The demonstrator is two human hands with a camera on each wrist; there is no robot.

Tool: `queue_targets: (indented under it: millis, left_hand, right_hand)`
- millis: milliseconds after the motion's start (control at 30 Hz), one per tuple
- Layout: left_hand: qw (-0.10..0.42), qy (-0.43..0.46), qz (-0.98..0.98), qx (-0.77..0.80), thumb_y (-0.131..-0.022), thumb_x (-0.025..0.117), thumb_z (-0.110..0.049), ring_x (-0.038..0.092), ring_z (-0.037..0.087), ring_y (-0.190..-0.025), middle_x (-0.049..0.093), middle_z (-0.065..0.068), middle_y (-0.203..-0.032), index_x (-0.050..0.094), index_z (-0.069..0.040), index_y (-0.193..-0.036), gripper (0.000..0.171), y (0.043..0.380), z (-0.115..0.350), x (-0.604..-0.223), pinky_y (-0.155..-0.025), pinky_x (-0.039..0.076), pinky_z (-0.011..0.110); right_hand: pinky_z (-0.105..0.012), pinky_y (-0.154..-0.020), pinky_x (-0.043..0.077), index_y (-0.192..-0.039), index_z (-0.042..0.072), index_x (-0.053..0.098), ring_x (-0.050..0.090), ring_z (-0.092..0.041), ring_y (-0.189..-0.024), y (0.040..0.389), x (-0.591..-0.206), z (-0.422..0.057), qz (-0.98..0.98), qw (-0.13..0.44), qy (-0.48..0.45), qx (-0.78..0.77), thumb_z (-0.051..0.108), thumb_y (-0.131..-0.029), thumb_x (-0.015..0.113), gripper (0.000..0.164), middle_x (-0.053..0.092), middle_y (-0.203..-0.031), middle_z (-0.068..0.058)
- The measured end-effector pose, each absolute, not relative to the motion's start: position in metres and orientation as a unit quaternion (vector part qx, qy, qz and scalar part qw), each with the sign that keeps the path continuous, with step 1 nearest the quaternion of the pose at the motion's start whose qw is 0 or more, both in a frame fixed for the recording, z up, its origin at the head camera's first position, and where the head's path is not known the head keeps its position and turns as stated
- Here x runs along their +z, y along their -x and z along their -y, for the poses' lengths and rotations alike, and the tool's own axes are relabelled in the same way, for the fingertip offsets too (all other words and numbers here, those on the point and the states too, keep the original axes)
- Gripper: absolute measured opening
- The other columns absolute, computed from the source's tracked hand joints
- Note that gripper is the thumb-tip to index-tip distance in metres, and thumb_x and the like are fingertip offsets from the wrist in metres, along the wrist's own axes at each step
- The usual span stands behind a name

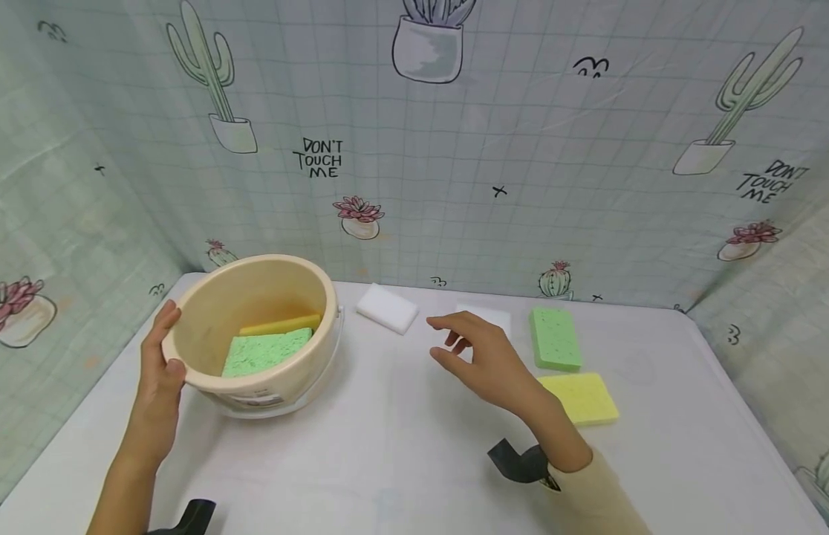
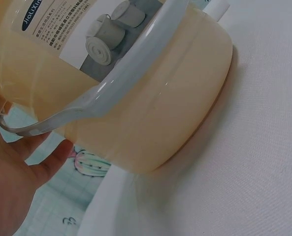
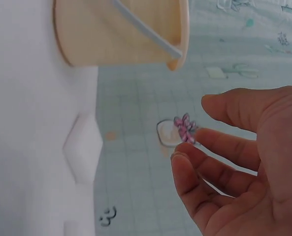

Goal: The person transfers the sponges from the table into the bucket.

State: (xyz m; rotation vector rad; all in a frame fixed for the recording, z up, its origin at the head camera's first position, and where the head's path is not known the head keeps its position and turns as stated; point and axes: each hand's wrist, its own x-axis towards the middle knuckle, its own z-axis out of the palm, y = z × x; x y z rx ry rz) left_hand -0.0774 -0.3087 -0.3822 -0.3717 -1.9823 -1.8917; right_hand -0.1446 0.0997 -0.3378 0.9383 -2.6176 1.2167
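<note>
A cream plastic bucket (image 1: 307, 371) with a pale handle (image 2: 131, 73) stands at the left of the table. Inside it lie a green sponge (image 1: 264, 353) and a yellow sponge (image 1: 281, 325). My left hand (image 1: 159, 394) holds the bucket's left side, thumb and fingers at the rim. Over the table to the right of the bucket, my right hand (image 1: 484, 360) hovers with loosely bent fingers and nothing in its grasp. Beyond that hand is a white sponge (image 1: 491, 317), partly hidden by it. Another white sponge (image 1: 388, 307) lies between bucket and hand.
Right of my right hand lie a green sponge (image 1: 555, 339) and a yellow sponge (image 1: 582, 398), the latter partly behind the wrist. A cactus-print cloth (image 1: 441, 163) hangs behind and beside the white table (image 1: 388, 461).
</note>
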Motion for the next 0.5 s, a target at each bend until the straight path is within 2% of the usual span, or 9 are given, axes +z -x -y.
queue_targets:
  millis: [500]
  left_hand:
    - [0.183,0.122,0.711,-0.668,-0.102,0.042,-0.028,0.004,0.019,-0.143,-0.003,-0.001,-0.158,0.019,-0.016,-0.152,0.056,0.077,0.308,-0.38,-0.106,0.019,0.014]
  right_hand:
    - [-0.035,-0.074,0.053,-0.125,0.015,0.062,0.058,-0.01,-0.089,0.132,-0.372,-0.189,0.894,0.087,-0.224,0.378,0.017,-0.088,0.07,0.038,0.06,-0.116,0.006]
